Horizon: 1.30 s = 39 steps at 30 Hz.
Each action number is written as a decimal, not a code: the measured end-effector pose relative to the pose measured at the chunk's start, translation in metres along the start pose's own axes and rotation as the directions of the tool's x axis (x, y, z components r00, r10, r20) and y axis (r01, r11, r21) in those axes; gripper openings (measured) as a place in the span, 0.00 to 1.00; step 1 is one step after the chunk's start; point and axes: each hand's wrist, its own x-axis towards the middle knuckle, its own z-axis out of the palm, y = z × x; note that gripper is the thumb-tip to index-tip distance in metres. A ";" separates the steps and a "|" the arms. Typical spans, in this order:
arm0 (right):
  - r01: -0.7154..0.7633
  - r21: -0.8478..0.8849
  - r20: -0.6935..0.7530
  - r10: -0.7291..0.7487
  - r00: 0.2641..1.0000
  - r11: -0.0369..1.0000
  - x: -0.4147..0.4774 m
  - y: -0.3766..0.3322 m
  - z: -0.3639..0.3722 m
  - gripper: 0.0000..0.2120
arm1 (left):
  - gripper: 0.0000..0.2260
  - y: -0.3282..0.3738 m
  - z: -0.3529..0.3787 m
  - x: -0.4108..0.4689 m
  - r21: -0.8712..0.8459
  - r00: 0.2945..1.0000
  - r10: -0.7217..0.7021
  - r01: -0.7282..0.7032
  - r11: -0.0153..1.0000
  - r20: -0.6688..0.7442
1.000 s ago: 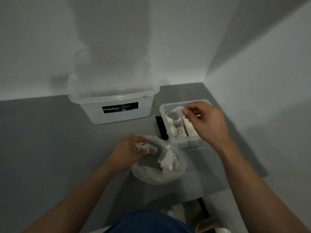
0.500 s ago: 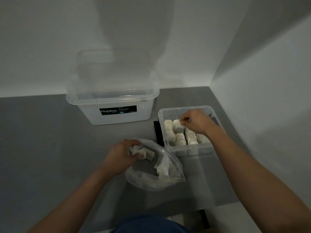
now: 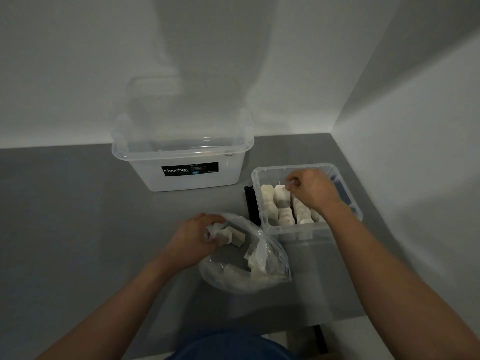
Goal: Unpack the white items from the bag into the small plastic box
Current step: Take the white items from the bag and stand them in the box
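Our left grip (image 3: 193,239) is at the rim of the bag (image 3: 259,268), fingers curled round the crumpled plastic and holding it open. Just right of this grip some white items (image 3: 235,236) lie inside the bag. Our right grip (image 3: 310,189) hangs over the box (image 3: 262,219), wrist bent down, fingers curled at the top of one item; we cannot tell if it pinches it. Rows of items stand below it.
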 end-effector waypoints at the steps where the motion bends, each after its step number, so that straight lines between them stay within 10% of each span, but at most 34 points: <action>1: -0.007 0.048 -0.056 0.009 0.998 0.999 -0.007 -0.002 -0.007 0.11 | 0.22 -0.001 0.000 0.000 0.006 1.000 0.006 -0.006 1.000 0.008; 6: 0.093 0.408 -0.313 0.044 0.949 0.908 -0.080 -0.048 -0.032 0.08 | 0.31 0.004 -0.004 -0.003 0.042 0.993 0.059 -0.063 0.997 0.103; 9: 0.160 0.614 -0.138 -0.094 0.986 0.773 -0.128 -0.088 -0.013 0.06 | 0.32 0.004 -0.003 -0.001 0.085 0.989 0.070 -0.082 0.993 0.131; 13: 0.264 0.231 0.144 -0.301 0.942 0.936 -0.144 -0.108 0.054 0.12 | 0.27 0.002 -0.002 -0.002 0.132 0.982 0.146 -0.161 0.978 0.122; 21: 0.183 -0.112 0.298 -0.143 0.944 0.977 -0.139 -0.093 0.104 0.12 | 0.21 -0.021 0.007 -0.015 0.296 0.951 0.203 -0.269 0.917 0.235; 33: 0.080 -0.147 0.319 -0.030 0.947 0.986 -0.143 -0.113 0.122 0.11 | 0.32 -0.043 0.024 -0.024 0.213 0.945 0.156 -0.222 0.952 0.287; 39: -0.123 0.283 0.163 0.079 0.984 0.951 -0.146 -0.119 0.114 0.06 | 0.29 -0.040 0.012 -0.025 0.049 0.949 0.210 -0.227 0.973 0.233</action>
